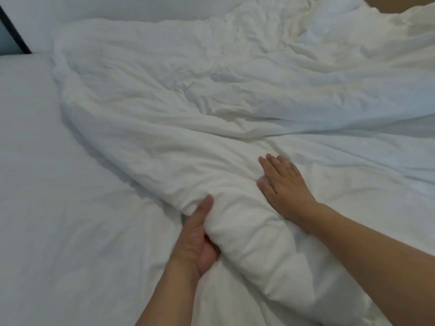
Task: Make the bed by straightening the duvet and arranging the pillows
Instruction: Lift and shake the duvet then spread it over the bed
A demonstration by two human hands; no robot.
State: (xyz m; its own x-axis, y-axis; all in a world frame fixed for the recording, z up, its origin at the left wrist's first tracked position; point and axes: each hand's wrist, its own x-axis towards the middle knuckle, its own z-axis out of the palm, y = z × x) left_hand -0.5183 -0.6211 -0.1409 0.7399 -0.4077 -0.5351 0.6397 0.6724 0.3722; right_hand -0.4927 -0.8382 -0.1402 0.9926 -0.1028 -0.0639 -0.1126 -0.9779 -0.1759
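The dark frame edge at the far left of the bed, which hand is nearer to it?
Left. The left hand grips the duvet roll closer to the dark frame edge; the right hand rests farther right.

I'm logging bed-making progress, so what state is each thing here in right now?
duvet: bunched, creased, not yet spread flat
bottom sheet: left part uncovered, fairly smooth
left hand: grip around the duvet's rolled edge, thumb on top
right hand: fingers straight, resting flat on the duvet
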